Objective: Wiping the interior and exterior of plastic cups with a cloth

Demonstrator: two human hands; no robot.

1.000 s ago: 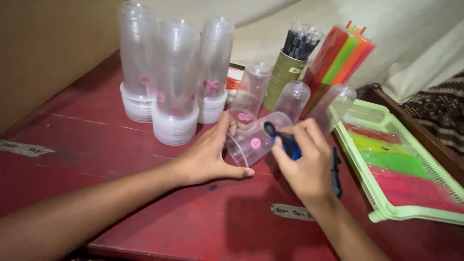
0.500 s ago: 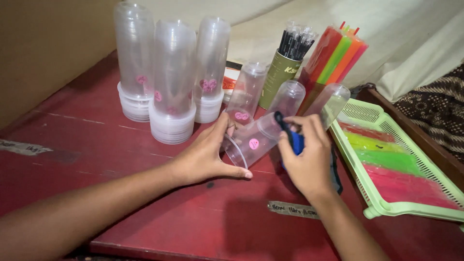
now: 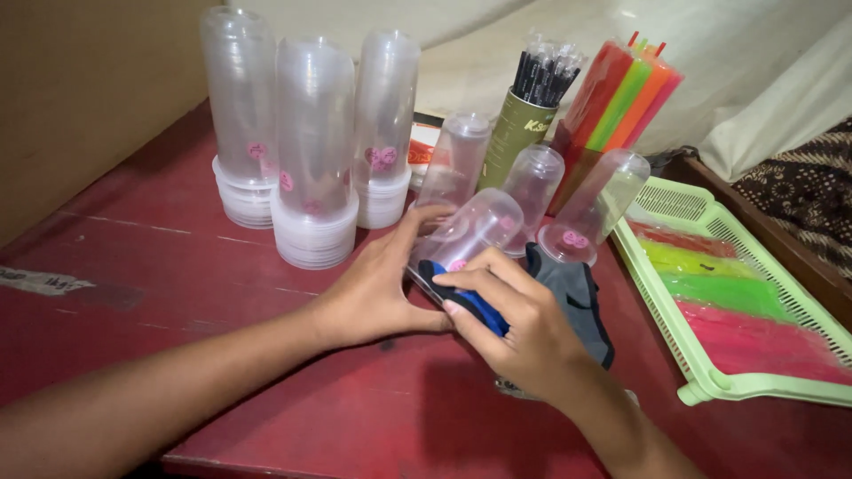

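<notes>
My right hand (image 3: 524,333) had its fingers pinched around a blue tool (image 3: 470,302), tip against the mouth of a clear plastic cup (image 3: 466,235). My left hand (image 3: 377,288) curled round that cup's rim end, steadying it on its side on the red table (image 3: 177,275). I judged it light, thin, slippery, easily crushed; best gripped near the rim. It was transparent, with a pink sticker.

three tall cup stacks (image 3: 312,151) stand upper left on the red table (image 3: 133,266). a green can (image 3: 519,133) of black straws and coloured packets (image 3: 621,89) sit top centre. a green tray (image 3: 754,386) with bright ice pops (image 3: 719,293) fills the right edge.
</notes>
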